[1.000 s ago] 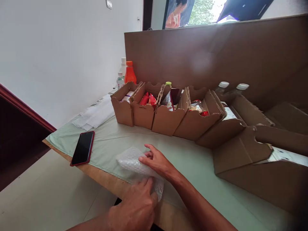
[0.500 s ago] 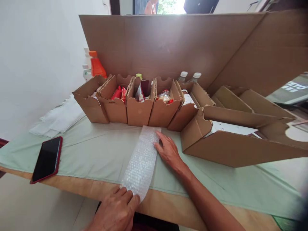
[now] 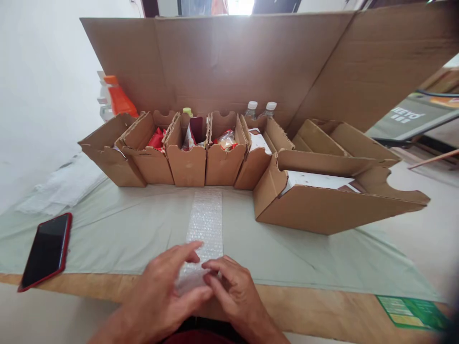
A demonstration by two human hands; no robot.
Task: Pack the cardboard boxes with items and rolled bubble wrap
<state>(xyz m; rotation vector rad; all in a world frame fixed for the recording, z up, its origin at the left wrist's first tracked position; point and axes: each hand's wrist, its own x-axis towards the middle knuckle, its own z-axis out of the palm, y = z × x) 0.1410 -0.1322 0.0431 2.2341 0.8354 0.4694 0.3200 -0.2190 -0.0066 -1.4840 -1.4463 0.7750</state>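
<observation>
Head camera, looking forward-down — table (image 3: 118,234) close below

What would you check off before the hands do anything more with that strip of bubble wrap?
1. Bubble wrap strip lies flat and straight on the green cloth: ok.
2. Both hands on its near end, left hand and right hand: ok.
3. Firm grip on the strip: cannot tell, the fingers cover its end.
4. Far end of the strip free of the row of cardboard boxes: cannot tell, it reaches right up to them.
5. Phone lies well away from the strip: ok.
6. Near end supported by the table: not ok, it reaches the wooden table edge.
</observation>
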